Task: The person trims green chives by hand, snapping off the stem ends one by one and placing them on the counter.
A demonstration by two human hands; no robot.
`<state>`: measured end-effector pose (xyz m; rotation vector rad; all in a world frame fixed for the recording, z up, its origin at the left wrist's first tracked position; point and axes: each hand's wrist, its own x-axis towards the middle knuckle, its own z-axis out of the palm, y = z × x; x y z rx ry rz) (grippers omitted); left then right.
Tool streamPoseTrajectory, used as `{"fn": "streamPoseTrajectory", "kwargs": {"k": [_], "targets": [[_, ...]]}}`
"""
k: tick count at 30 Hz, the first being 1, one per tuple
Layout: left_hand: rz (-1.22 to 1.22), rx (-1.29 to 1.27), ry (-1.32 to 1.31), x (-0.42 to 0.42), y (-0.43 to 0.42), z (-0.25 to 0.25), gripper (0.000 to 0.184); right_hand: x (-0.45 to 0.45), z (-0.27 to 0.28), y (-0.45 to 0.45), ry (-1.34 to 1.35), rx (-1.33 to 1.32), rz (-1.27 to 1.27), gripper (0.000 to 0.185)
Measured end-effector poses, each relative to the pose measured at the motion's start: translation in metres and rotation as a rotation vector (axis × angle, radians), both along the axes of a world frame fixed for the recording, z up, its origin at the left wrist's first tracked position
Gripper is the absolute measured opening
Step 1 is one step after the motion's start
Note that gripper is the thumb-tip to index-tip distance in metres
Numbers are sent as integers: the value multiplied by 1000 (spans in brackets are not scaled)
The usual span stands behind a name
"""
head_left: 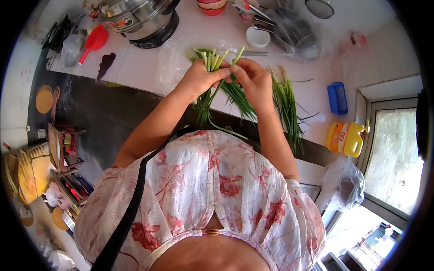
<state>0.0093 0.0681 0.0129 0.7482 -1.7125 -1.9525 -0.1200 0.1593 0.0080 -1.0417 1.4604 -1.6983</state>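
My left hand (pixel 202 77) is closed around a bunch of green stalks (pixel 205 101), their pale cut-looking ends pointing up and the leaves hanging below the fist. Beside it, my right hand (pixel 253 81) pinches a single stalk (pixel 238 55) between thumb and fingers, close to the left thumb. More green leaves (pixel 238 100) lie on the counter beneath and between the hands. To the right of my right forearm lies another pile of long green stalks (pixel 285 106), with yellowish root ends towards the back.
Along the back of the white counter (pixel 135 67) stand a steel cooker (pixel 135 20), a white bowl (pixel 258 37) and a bagged strainer (pixel 305 45). A red ladle (pixel 95 41) lies left. At right are a blue basket (pixel 337 98) and a yellow oil jug (pixel 346 139).
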Motion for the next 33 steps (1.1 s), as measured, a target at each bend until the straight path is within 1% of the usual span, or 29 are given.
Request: {"fn": "streamPoseTrajectory", "kwargs": {"k": [1,3,5,7,13,17,21,29,33], "targets": [[-9,-30,0,0,0,0,17,0,-1,-1,-4,-3,-3,18],[-14,-59,-6,3,-1,0,16,0,-6,-5,143,91,-64,16],[-1,-65,-63,5,-2,-1,15,2,-7,-5,142,89,-71,15],[6,-55,-65,6,-2,-2,15,4,-5,-3,172,128,-66,15],[41,-47,-65,13,-5,-8,15,10,-9,-8,285,81,-116,15],[52,-82,-93,16,-7,-8,16,12,-10,-13,283,110,-112,14],[49,-68,-105,19,-8,-7,16,14,-11,-17,364,118,-140,11],[-58,-69,-103,25,-14,-3,16,17,-15,-23,404,109,-170,10],[-73,-47,-98,25,-14,-2,17,21,-19,-22,488,102,-253,10]]}}
